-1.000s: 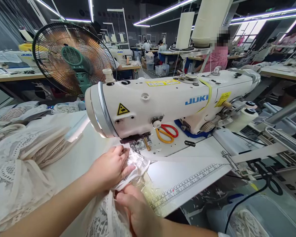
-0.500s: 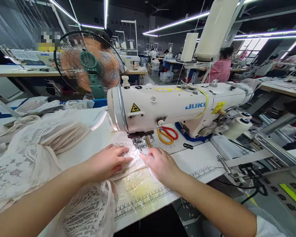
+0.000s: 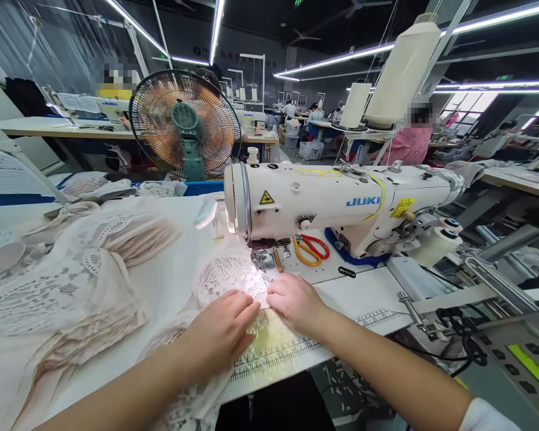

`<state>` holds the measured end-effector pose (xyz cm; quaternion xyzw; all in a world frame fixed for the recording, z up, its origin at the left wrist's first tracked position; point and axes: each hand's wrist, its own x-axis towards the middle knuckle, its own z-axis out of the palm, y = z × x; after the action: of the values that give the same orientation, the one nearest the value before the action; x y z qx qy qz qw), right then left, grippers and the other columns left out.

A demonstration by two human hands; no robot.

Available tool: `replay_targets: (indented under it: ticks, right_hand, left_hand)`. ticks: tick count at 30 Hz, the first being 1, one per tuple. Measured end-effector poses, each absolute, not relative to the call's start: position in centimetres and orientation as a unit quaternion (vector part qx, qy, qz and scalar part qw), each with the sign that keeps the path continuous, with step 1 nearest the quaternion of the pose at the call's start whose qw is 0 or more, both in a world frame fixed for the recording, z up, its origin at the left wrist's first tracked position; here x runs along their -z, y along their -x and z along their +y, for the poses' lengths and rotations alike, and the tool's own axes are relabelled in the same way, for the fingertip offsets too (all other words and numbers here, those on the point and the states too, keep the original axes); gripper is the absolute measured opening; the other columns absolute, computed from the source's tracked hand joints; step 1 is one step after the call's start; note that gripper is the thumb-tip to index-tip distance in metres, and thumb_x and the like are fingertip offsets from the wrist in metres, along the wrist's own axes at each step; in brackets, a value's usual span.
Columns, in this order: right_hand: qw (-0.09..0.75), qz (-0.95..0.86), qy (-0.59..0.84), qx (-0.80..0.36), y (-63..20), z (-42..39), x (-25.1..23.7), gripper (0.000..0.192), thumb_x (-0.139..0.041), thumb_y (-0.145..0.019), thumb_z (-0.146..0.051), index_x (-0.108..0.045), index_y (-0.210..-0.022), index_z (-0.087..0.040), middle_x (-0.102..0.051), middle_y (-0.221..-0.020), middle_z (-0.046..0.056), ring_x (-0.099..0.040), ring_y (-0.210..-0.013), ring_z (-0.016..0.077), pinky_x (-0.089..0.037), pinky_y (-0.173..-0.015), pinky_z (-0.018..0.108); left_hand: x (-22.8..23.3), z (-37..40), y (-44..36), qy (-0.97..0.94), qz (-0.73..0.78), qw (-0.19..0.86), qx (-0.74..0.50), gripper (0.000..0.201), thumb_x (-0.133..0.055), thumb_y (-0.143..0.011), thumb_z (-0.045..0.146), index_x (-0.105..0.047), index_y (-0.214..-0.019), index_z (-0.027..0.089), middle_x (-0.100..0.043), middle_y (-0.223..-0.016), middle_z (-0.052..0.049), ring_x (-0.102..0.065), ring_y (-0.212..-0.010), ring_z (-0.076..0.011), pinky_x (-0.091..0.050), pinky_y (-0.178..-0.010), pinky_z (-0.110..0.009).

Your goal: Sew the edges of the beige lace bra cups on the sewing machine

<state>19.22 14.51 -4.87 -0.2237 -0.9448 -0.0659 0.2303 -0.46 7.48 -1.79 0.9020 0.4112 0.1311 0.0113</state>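
Observation:
A piece of white lace fabric [image 3: 222, 276], rounded like a cup, lies under the needle area of a white sewing machine [image 3: 314, 197]. My left hand [image 3: 224, 326] rests on the near edge of this lace, fingers stretched out and thumb apart. Just right of the presser foot [image 3: 263, 258], my right hand [image 3: 296, 302] is closed around a thin metal tool [image 3: 266, 276], its tip pointing at the lace by the foot. The tool's exact kind is hidden by my fingers. More lace hangs below my left forearm.
Piled lace pieces [image 3: 72, 269] cover the table's left side. Scissors with red and yellow handles [image 3: 312, 250] and a small black blade [image 3: 347, 272] lie beside the machine. A ruler tape [image 3: 287, 353] runs along the front edge. A fan [image 3: 185, 126] stands behind; other people work farther back.
My left hand has moved down toward the table's front edge, uncovering more of the lace cup. The lace has turned and spread leftward of the foot. My right hand stays closed on the tool. The view has shifted.

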Motion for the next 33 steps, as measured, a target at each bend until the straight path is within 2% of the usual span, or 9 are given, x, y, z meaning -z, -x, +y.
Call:
replay_targets:
  ticks: [3, 6, 9, 13, 17, 21, 27, 33]
  right_hand:
    - [0.251, -0.942, 0.216, 0.052, -19.1, 14.6, 5.0, 0.009, -0.057, -0.078, -0.014, -0.06, -0.069, -0.016, -0.065, -0.082, 0.0, -0.047, -0.079, 0.0165, -0.033, -0.066, 0.028]
    - [0.265, -0.94, 0.21, 0.037, -19.0, 14.6, 5.1, 0.01, -0.055, -0.079, -0.013, -0.061, -0.072, -0.015, -0.065, -0.081, 0.001, -0.047, -0.079, 0.0165, -0.034, -0.069, 0.028]
    - [0.278, -0.938, 0.204, 0.036, -18.8, 14.6, 5.3, 0.009, -0.053, -0.081, -0.014, -0.062, -0.078, -0.015, -0.065, -0.084, 0.001, -0.046, -0.079, 0.0162, -0.034, -0.069, 0.029]
    - [0.27, -0.933, 0.233, 0.046, -18.5, 14.3, 5.3, 0.011, -0.053, -0.078, -0.013, -0.062, -0.081, -0.016, -0.063, -0.084, 0.002, -0.043, -0.079, 0.0165, -0.033, -0.069, 0.029]
    - [0.236, -0.924, 0.291, 0.075, -18.0, 13.8, 5.0, 0.016, -0.053, -0.073, -0.011, -0.063, -0.084, -0.016, -0.058, -0.082, 0.004, -0.04, -0.078, 0.0177, -0.03, -0.066, 0.029]
    - [0.185, -0.921, 0.327, 0.102, -17.2, 13.9, 4.5, 0.015, -0.049, -0.079, -0.013, -0.063, -0.083, -0.017, -0.056, -0.08, 0.005, -0.04, -0.075, 0.0181, -0.026, -0.063, 0.031]
    - [0.083, -0.91, 0.399, 0.075, -15.6, 14.8, 3.4, 0.016, -0.045, -0.083, -0.013, -0.061, -0.081, -0.017, -0.056, -0.082, 0.006, -0.043, -0.075, 0.0183, -0.025, -0.064, 0.033]
    - [0.07, -0.9, 0.427, 0.058, -14.9, 15.2, 3.2, 0.016, -0.045, -0.081, -0.01, -0.059, -0.08, -0.016, -0.056, -0.081, 0.008, -0.044, -0.075, 0.0197, -0.026, -0.065, 0.034]
  left_hand:
    - [2.7, 8.1, 0.9, -0.911, 0.391, -0.016, -0.131, 0.033, -0.05, -0.078, 0.019, -0.056, -0.111, 0.017, -0.061, -0.105, -0.012, -0.055, -0.091, -0.0259, -0.046, -0.08, -0.043]
    - [3.0, 9.0, 1.6, -0.921, 0.364, -0.022, -0.139, 0.034, -0.048, -0.08, 0.02, -0.055, -0.113, 0.018, -0.059, -0.12, -0.01, -0.055, -0.096, -0.0259, -0.044, -0.084, -0.044]
    - [2.9, 9.8, 2.1, -0.925, 0.351, -0.005, -0.145, 0.034, -0.047, -0.082, 0.02, -0.055, -0.115, 0.02, -0.062, -0.116, -0.006, -0.055, -0.094, -0.0243, -0.042, -0.086, -0.043]
    - [2.7, 10.9, 2.6, -0.928, 0.341, -0.002, -0.15, 0.031, -0.045, -0.085, 0.02, -0.058, -0.112, 0.022, -0.063, -0.114, -0.005, -0.055, -0.095, -0.0236, -0.039, -0.088, -0.044]
    - [2.7, 12.0, 3.0, -0.929, 0.337, -0.012, -0.155, 0.027, -0.041, -0.09, 0.022, -0.06, -0.109, 0.022, -0.065, -0.109, -0.005, -0.056, -0.092, -0.0214, -0.039, -0.085, -0.042]
    - [2.7, 13.0, 3.2, -0.931, 0.327, -0.039, -0.158, 0.026, -0.04, -0.092, 0.023, -0.06, -0.108, 0.021, -0.066, -0.106, -0.006, -0.056, -0.088, -0.0206, -0.04, -0.083, -0.041]
    - [2.9, 14.5, 3.7, -0.929, 0.325, -0.068, -0.165, 0.028, -0.038, -0.093, 0.023, -0.062, -0.105, 0.021, -0.067, -0.103, -0.006, -0.057, -0.088, -0.0203, -0.041, -0.083, -0.041]
    - [2.8, 15.7, 4.3, -0.925, 0.344, -0.07, -0.143, 0.032, -0.033, -0.093, 0.023, -0.063, -0.106, 0.021, -0.066, -0.105, -0.008, -0.057, -0.09, -0.0212, -0.041, -0.088, -0.043]
